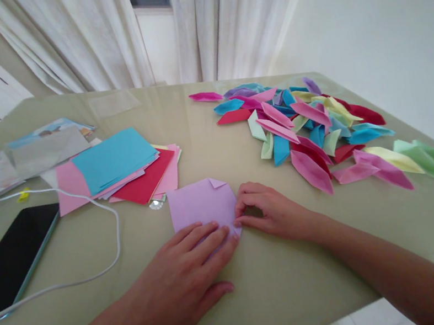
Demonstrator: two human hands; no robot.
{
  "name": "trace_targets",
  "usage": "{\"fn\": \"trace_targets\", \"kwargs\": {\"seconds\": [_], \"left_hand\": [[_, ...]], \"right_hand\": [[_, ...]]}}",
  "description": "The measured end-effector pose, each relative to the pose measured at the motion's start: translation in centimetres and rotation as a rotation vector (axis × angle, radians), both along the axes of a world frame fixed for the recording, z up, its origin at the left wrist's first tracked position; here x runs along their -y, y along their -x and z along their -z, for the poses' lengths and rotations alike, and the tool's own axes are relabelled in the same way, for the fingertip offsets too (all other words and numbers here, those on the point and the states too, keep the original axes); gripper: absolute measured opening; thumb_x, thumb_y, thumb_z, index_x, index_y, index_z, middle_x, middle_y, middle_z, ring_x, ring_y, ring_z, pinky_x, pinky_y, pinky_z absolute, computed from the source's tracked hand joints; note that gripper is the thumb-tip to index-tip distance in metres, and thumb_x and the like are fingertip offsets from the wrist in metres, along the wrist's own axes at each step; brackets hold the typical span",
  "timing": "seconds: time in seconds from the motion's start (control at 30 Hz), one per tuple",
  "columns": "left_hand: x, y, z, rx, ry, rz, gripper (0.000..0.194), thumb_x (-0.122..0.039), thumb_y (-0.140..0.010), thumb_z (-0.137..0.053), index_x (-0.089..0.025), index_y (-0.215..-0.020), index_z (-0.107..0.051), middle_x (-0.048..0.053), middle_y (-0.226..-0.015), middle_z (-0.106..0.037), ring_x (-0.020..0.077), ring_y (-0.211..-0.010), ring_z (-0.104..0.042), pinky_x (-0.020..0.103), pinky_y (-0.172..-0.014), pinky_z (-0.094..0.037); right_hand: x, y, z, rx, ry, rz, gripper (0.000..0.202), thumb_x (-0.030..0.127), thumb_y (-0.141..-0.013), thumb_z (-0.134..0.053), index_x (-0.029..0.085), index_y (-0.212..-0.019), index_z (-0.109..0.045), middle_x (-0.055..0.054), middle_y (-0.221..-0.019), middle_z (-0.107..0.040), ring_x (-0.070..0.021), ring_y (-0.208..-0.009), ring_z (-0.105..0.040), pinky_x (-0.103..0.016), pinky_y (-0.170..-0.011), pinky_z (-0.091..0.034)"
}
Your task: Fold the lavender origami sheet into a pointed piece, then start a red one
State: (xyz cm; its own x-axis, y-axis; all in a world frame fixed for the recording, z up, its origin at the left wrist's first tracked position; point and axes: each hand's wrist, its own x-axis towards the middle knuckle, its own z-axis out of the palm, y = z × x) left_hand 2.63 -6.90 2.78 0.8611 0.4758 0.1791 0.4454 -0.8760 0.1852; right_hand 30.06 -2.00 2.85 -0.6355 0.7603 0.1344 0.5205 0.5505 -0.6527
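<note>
A square of purple paper [199, 202] lies flat on the table before me, its far right corner folded over into a small triangle. My left hand [196, 270] rests palm down across its near edge, fingers stretched out. At the paper's right edge, my right hand [265, 210] pinches the near right corner between thumb and fingertips. The fingers of both hands partly cover that corner, so its fold is only partly visible.
Left of the purple sheet lies a stack of coloured paper [115, 158]. Many folded paper pieces [316, 156] are heaped on the right. A phone [16, 259], a white cable [117, 230] and plastic-wrapped packets [47, 153] occupy the table's [305, 281] left side.
</note>
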Motion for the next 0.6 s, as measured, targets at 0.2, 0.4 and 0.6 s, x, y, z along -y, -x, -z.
{"fn": "trace_targets", "kwargs": {"seconds": [0.2, 0.4, 0.6], "left_hand": [[0.11, -0.31, 0.16, -0.013, 0.038, -0.017, 0.059, -0.049, -0.107, -0.056, -0.023, -0.158, -0.047, 0.007, -0.151, -0.062, 0.0316, -0.136, -0.056, 0.050, -0.114, -0.039], [0.18, -0.35, 0.20, -0.008, 0.062, -0.032, 0.057, -0.047, -0.106, -0.056, -0.023, -0.158, -0.047, 0.008, -0.153, -0.060, 0.0317, -0.137, -0.054, 0.051, -0.115, -0.036], [0.08, -0.46, 0.21, -0.022, 0.082, -0.029, 0.056, -0.046, -0.107, -0.054, -0.025, -0.158, -0.047, 0.006, -0.159, -0.055, 0.0328, -0.136, -0.051, 0.052, -0.113, -0.035]], "right_hand": [[0.06, 0.15, -0.14, 0.011, -0.005, 0.004, 0.011, 0.021, -0.096, -0.077, 0.018, -0.090, -0.068, -0.004, -0.092, -0.067, -0.0201, -0.090, -0.063, -0.032, -0.082, -0.047], [0.21, 0.30, -0.18, 0.041, -0.013, 0.011, 0.010, 0.021, -0.097, -0.075, 0.019, -0.092, -0.067, -0.004, -0.093, -0.066, -0.0212, -0.092, -0.062, -0.033, -0.084, -0.046], [0.41, 0.39, -0.14, 0.056, -0.002, 0.024, 0.010, 0.021, -0.097, -0.075, 0.018, -0.096, -0.065, -0.006, -0.099, -0.064, -0.0231, -0.098, -0.059, -0.034, -0.087, -0.045]]}}
